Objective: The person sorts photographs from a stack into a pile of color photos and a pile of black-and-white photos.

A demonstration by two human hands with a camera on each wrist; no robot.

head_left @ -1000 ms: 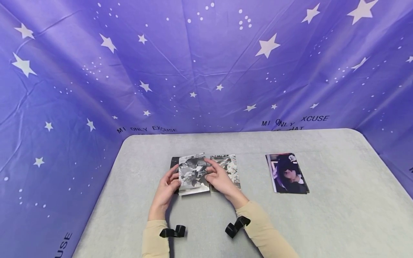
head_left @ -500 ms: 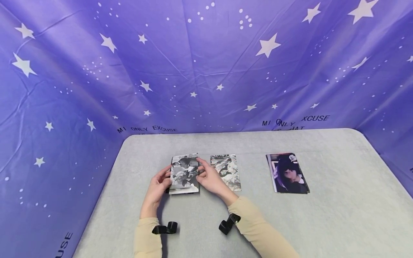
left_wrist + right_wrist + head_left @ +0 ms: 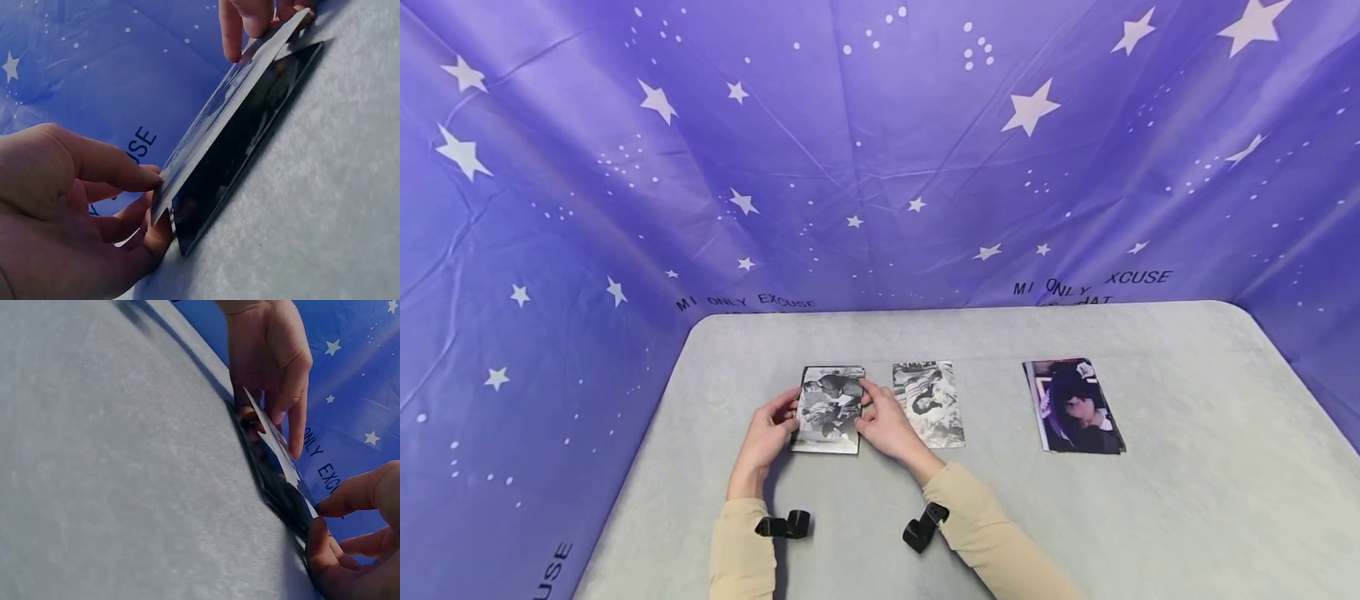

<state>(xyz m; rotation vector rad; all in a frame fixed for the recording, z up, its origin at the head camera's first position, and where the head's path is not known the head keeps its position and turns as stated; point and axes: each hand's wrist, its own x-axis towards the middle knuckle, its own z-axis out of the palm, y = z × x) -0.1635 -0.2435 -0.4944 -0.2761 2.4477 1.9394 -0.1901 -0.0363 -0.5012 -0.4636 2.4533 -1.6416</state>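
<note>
Black-and-white photo prints [image 3: 831, 408] are held by their two side edges, at the left of the grey table in the head view. My left hand [image 3: 767, 433] pinches the left edge, thumb above and fingers below. On the opposite edge, my right hand [image 3: 889, 423] pinches with thumb and fingers. Beneath, a dark glossy photo pile [image 3: 250, 140] lies on the table; the left wrist view shows a narrow wedge of space between it and the held prints. How many prints are held cannot be told.
Just right of my right hand lies another black-and-white photo [image 3: 928, 404]. Farther right sits a slightly fanned pile of colour photos [image 3: 1075, 408]. A purple star-printed cloth [image 3: 880, 167] surrounds the back and sides of the grey table [image 3: 1195, 500].
Both hands have carried the black-and-white prints leftward and lowered them over the dark pile, which is now mostly covered in the head view. The middle photo is more fully exposed.
</note>
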